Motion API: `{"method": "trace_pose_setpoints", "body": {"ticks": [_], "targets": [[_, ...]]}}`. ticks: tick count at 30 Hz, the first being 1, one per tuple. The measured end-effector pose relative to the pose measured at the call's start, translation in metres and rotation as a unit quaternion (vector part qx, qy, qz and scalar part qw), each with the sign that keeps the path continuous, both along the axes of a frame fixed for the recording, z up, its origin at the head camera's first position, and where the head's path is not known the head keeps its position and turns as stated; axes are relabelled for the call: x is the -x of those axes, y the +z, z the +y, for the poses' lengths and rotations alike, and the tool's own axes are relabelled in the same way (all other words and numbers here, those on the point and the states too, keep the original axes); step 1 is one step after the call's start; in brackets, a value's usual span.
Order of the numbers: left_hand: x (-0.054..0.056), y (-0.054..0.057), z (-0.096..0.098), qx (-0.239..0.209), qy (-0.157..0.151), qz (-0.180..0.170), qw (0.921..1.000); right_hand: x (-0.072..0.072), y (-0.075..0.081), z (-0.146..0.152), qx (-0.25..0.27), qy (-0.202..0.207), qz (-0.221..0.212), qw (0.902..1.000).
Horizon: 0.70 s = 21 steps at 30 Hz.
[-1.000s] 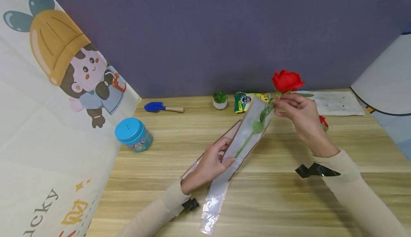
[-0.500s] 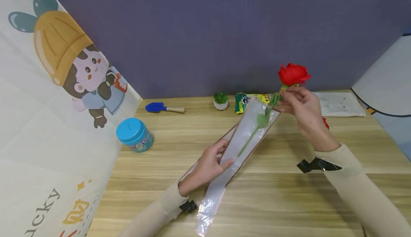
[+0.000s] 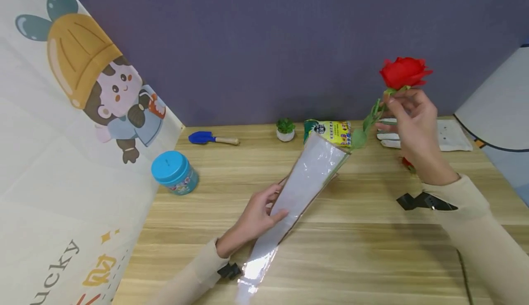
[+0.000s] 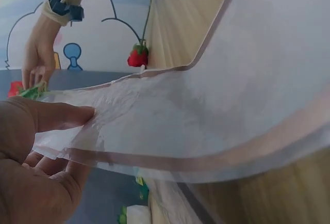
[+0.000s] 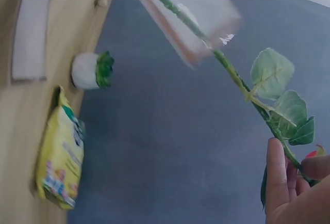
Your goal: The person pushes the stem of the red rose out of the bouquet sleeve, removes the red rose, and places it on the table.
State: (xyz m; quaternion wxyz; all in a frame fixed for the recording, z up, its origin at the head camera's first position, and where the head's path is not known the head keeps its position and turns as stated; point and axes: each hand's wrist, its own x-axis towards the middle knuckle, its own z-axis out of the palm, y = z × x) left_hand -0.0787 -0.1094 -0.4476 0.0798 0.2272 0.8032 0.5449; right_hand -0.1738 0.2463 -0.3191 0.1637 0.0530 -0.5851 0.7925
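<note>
My right hand (image 3: 419,121) pinches the green stem of a red rose (image 3: 405,73) just under its bloom. Two-thirds of the way down, leaves (image 5: 273,74) stand out from the stem in the right wrist view. My left hand (image 3: 258,213) holds a long translucent plastic flower sleeve (image 3: 306,176), thumb on top and fingers beneath. The lower stem runs along the sleeve's right edge near its upper end; whether all of it lies inside I cannot tell. Another red rose (image 3: 407,163) lies on the table behind my right wrist.
Along the back of the table (image 3: 198,231) are a blue trowel (image 3: 212,138), a small potted plant (image 3: 285,130), a yellow-green bag (image 3: 332,132) and white gloves (image 3: 450,135). A blue lidded jar (image 3: 175,172) stands at left. Another sleeve lies partly under the held one.
My right hand has moved up and right, drawing the rose's leaves out of the sleeve's mouth. My left hand has shifted slightly down and left with the sleeve.
</note>
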Motion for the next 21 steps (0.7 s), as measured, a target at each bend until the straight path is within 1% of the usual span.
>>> {"method": "trace_pose_setpoints", "body": {"ticks": [3, 5, 6, 10, 12, 16, 18, 21], "targets": [[-0.002, -0.001, -0.006, -0.003, 0.0, -0.011, 0.9999, 0.001, 0.012, 0.009, 0.014, -0.002, 0.021, 0.9997], [-0.003, -0.002, -0.01, -0.004, -0.001, -0.007, 1.0, 0.003, 0.021, 0.017, 0.03, -0.01, 0.034, 0.9989], [-0.003, -0.002, -0.012, -0.006, -0.002, -0.007, 1.0, 0.004, 0.026, 0.021, 0.035, -0.018, 0.04, 0.9984], [-0.004, -0.001, -0.022, -0.003, -0.007, 0.009, 0.9999, 0.006, 0.041, 0.038, 0.021, -0.063, 0.074, 0.995], [-0.003, -0.001, -0.027, -0.001, -0.008, 0.009, 0.9999, 0.007, 0.045, 0.047, 0.003, -0.09, 0.082, 0.9925], [0.0, 0.002, -0.038, 0.005, 0.0, 0.006, 1.0, 0.005, 0.049, 0.062, -0.013, -0.124, 0.079, 0.9891], [0.003, 0.005, -0.045, 0.004, 0.009, -0.001, 0.9999, 0.004, 0.049, 0.067, -0.015, -0.128, 0.069, 0.9893], [0.011, 0.012, -0.056, 0.006, 0.028, -0.003, 0.9996, 0.002, 0.043, 0.074, -0.027, -0.122, 0.059, 0.9904]]}}
